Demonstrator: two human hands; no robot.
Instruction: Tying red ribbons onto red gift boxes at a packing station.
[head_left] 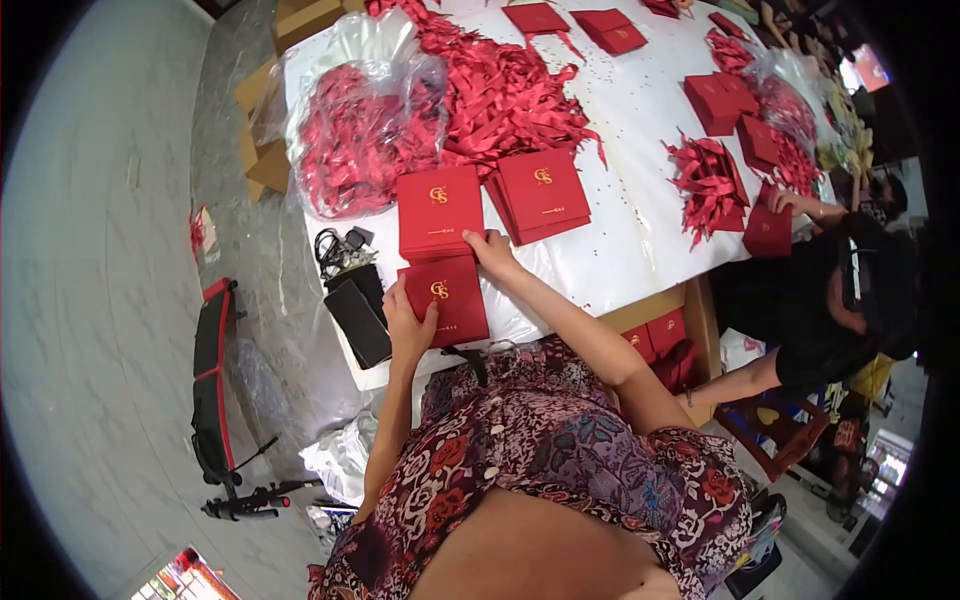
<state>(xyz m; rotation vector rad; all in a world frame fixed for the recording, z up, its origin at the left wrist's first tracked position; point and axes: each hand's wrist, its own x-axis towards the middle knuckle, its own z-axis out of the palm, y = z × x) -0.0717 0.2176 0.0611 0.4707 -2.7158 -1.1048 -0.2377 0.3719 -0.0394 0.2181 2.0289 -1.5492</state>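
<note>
Our left hand (408, 326) lies over the near red folder (462, 290), thumb on its face; our right hand (493, 252) touches the corner of the red stack (425, 222) just beyond. We cannot tell whether either grips. Risks: a right-hand tug could skew the stack into the neighbouring pile (540, 200); a leftward push could nudge the phone (355, 322) toward the tabletop (640, 225) edge; trailing ribbons (510, 95) might snag.

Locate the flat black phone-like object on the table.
In the head view, the phone-like object lies left of centre on the white table, beside the left hand, below the black cable.
</note>
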